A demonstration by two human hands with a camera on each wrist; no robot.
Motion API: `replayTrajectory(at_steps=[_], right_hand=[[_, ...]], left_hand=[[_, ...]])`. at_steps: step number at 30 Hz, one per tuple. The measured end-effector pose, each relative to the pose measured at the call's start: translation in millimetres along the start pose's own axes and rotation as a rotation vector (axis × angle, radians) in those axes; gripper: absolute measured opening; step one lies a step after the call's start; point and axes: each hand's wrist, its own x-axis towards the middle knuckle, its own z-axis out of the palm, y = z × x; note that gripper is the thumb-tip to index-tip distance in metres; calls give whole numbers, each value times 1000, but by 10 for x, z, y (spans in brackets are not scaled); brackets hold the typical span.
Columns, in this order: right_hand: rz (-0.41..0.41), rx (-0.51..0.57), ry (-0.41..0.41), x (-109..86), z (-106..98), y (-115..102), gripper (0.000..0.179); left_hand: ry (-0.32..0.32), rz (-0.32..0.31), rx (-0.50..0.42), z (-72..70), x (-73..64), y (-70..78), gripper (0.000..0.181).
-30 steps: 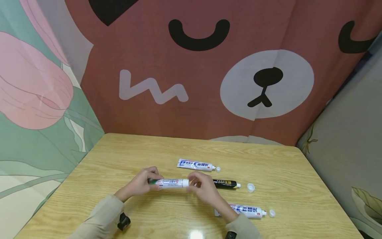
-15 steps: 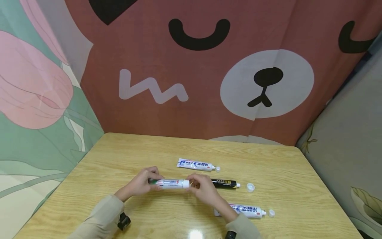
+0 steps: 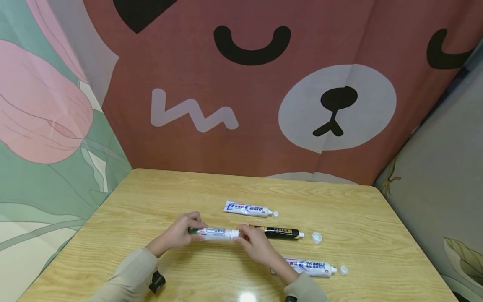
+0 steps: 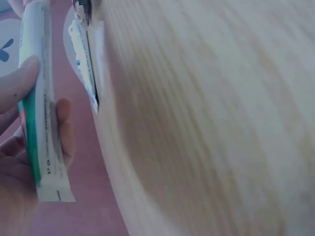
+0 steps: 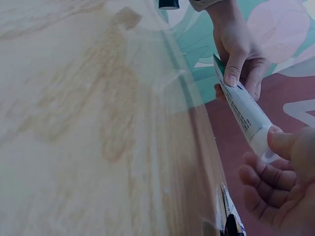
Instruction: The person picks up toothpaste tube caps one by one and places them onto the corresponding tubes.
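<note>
My left hand (image 3: 181, 230) grips a white toothpaste tube (image 3: 216, 233) by its green tail end, thumb on one side and fingers on the other. The tube lies level above the table, its white cap (image 3: 235, 234) pointing right. At that cap my right hand (image 3: 260, 247) pinches with thumb and fingertips. In the right wrist view, the thumb (image 5: 281, 142) presses the cap from above while the other fingers curl below it. Behind the right hand lies a black toothpaste tube (image 3: 283, 233), its left end partly covered. The right forearm crosses over a white-and-blue toothpaste tube (image 3: 311, 267).
Another white-and-blue tube (image 3: 247, 209) lies farther back, a small white cap (image 3: 276, 214) by its nozzle. Two more loose caps, one larger (image 3: 317, 238) and one smaller (image 3: 343, 270), lie right of the other tubes. The wooden table (image 3: 170, 188) ends at a printed curtain (image 3: 226, 147).
My right hand has shifted its fingers round the cap and dropped slightly, so more of the black tube shows. The left hand keeps its grip almost unmoved.
</note>
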Motion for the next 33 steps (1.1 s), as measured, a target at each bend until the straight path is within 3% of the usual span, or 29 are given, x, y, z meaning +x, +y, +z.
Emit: replayTrajectory(at_steps=[5,11,17,22,27,33], right_hand=[[35,-27,-65,-2,20,26,20],[42,-184,-81,4,52,47,15],[79,-269,-99,-3,106,45,19],[92,-264,-86,-18,23,33,26],[106,-209,-73,-22,-219,72,30],[176,-175,-48,-23,-543,199,30]], left_hand=[[-67,-17,22,31,-16,-53,25],[-145,12,123,87,-1,-128,24],[-191,-10,225,119,6,-125,24],[-146,-29,249,68,33,-55,22],[-51,-41,136,3,135,15,15],[-44,-23,60,31,379,85,31]])
